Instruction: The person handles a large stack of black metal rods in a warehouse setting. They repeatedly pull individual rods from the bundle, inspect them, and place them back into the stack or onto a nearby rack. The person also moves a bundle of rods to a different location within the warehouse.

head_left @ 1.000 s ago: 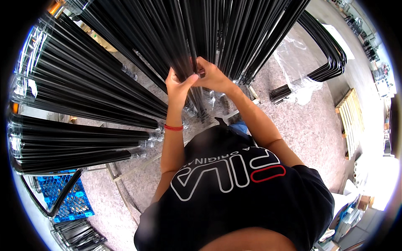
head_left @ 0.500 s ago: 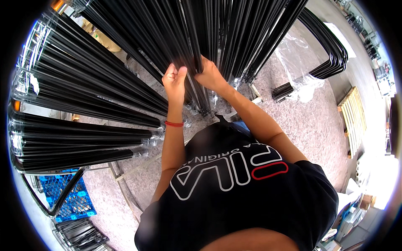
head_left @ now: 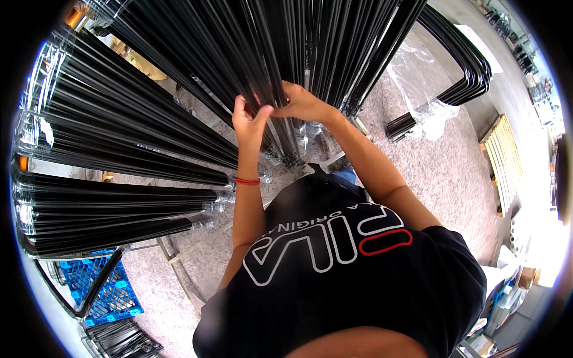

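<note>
Long, glossy black tubes hang in a dense row in front of me, their lower ends close to my body. My left hand, with a red bracelet at the wrist, is closed around some of these tubes, thumb on the near side. From the right, my right hand grips the same group, its fingers partly hidden by the tubes. The two hands almost meet, the left thumb beside the right fingers. How many tubes lie in each grasp cannot be made out.
More bundles of black tubes reach in from the left, their ends in clear wrap. Bent black tubes lie at the right beside clear plastic film. A wooden pallet stands farther right, a blue plastic pallet lower left.
My left thumb has moved right and my right hand has come round slightly, so the hands are nearer each other on the tubes. The view has shifted a little.
</note>
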A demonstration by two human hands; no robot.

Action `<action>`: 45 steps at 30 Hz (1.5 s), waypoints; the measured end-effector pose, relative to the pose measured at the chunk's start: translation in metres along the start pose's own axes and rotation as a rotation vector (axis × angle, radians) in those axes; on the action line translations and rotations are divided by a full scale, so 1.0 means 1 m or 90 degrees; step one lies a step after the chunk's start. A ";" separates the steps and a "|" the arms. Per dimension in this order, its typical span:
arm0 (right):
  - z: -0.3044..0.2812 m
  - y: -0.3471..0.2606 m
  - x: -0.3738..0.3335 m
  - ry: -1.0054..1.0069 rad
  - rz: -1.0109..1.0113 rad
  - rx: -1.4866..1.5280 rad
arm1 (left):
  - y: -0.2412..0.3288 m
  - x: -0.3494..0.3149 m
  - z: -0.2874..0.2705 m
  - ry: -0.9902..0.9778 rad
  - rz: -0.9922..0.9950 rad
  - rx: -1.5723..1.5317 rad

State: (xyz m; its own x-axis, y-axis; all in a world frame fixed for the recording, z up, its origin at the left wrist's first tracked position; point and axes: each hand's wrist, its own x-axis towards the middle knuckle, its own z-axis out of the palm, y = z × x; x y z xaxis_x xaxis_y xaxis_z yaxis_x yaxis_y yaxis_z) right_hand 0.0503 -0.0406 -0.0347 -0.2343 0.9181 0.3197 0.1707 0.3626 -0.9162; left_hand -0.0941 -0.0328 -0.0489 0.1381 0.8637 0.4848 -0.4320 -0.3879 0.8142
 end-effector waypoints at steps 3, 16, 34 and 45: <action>0.002 0.001 0.001 0.019 -0.012 -0.014 | 0.001 0.000 0.003 0.023 -0.023 0.108; 0.001 0.010 0.003 0.024 -0.010 -0.060 | 0.001 0.000 -0.008 0.005 -0.052 0.128; 0.008 0.012 0.002 0.074 -0.044 -0.109 | 0.027 0.001 0.025 0.088 -0.060 0.580; 0.013 0.016 0.002 0.076 -0.008 -0.076 | 0.018 -0.002 0.015 0.050 -0.046 0.497</action>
State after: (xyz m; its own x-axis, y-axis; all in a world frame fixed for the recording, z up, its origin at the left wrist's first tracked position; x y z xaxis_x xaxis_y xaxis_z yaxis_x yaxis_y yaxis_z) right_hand 0.0396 -0.0351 -0.0519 -0.1233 0.9235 0.3633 0.2832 0.3836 -0.8790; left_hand -0.0884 -0.0466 -0.0302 0.0661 0.9041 0.4221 0.3300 -0.4191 0.8459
